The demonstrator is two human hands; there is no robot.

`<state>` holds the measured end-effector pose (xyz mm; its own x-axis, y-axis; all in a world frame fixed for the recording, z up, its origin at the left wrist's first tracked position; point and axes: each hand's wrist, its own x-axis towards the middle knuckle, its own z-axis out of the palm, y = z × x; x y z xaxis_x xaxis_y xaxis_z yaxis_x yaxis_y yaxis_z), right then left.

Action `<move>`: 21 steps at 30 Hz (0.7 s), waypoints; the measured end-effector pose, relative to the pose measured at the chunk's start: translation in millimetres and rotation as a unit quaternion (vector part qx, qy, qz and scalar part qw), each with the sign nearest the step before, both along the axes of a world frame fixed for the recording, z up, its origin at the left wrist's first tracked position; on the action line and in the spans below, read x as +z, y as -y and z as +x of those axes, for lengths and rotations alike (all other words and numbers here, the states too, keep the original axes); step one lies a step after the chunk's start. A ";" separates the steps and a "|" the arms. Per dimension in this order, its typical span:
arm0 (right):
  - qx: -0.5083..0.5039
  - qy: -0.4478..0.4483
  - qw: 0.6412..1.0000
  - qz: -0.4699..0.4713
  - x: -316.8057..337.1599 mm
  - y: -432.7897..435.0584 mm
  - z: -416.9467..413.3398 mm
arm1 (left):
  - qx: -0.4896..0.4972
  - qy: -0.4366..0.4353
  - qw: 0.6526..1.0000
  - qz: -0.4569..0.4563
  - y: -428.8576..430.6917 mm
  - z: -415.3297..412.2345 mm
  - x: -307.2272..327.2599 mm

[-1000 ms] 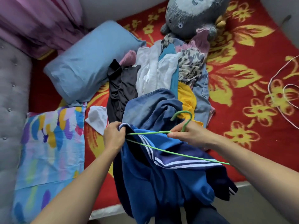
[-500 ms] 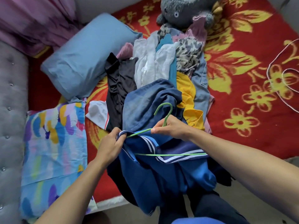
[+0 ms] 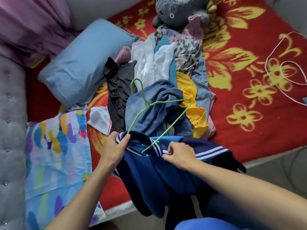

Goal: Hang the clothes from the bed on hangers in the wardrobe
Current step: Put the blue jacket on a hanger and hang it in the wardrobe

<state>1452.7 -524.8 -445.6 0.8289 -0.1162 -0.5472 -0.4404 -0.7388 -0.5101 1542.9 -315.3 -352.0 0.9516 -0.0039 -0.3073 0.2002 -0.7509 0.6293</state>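
A blue shirt (image 3: pixel 149 171) with a white-striped navy collar hangs over the bed's front edge. A green wire hanger (image 3: pixel 159 113) stands tilted above it, one end tucked into the collar opening, its hook pointing up and left. My left hand (image 3: pixel 114 150) grips the left side of the collar together with the hanger's lower corner. My right hand (image 3: pixel 179 155) pinches the collar's right side at a small white label. Behind lies a pile of clothes (image 3: pixel 166 72): denim, yellow, white, black and patterned pieces.
The red bedspread (image 3: pixel 249 105) with yellow flowers covers the bed. A blue pillow (image 3: pixel 83 63) and a multicoloured pillow (image 3: pixel 58 146) lie at left, a grey plush toy (image 3: pixel 179 12) at the back, a white cord (image 3: pixel 282 72) at right. A grey padded headboard (image 3: pixel 10 130) runs along the left.
My right hand let go of the hanger's neck and moved down to pinch the collar. The hanger swung upright, its hook now pointing up and left, with one end inside the collar.
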 end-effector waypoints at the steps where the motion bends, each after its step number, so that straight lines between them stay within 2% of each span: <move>1: 0.019 -0.033 0.999 -0.008 -5.5 -12.0 -7.2 | -0.012 0.003 1.000 -0.014 3.2 -4.0 4.3; 3: -0.003 -0.053 0.998 -0.025 -17.2 -33.8 -8.5 | -0.040 0.012 0.999 -0.034 8.3 -11.8 13.3; 7: -0.107 -0.018 0.993 -0.038 -27.4 -26.2 14.8 | -0.099 0.041 0.993 -0.049 -1.5 -16.6 32.4; 12: -0.145 -0.004 0.982 -0.118 -21.9 82.3 10.5 | -0.120 0.082 0.989 -0.023 -44.9 -4.5 43.1; 15: -0.181 0.005 0.978 -0.108 -4.5 158.6 5.1 | -0.157 0.084 0.984 -0.006 -67.0 -5.4 40.6; 17: -0.188 0.018 0.978 -0.087 10.0 186.5 10.0 | -0.204 0.088 0.975 0.022 -70.4 -9.5 35.9; 19: -0.200 0.043 0.977 -0.057 30.0 194.0 21.0 | -0.234 0.112 0.962 0.089 -67.7 -12.6 28.7; 21: -0.208 0.072 0.975 -0.010 50.9 187.1 30.5 | -0.206 0.141 0.954 0.164 -62.4 -12.6 25.0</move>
<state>1483.2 -711.9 -394.7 0.7753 -0.4685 -0.4235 -0.6297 -0.5216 -0.5757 1530.4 -252.8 -327.0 0.9352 -0.3428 -0.0889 -0.2966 -0.8953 0.3323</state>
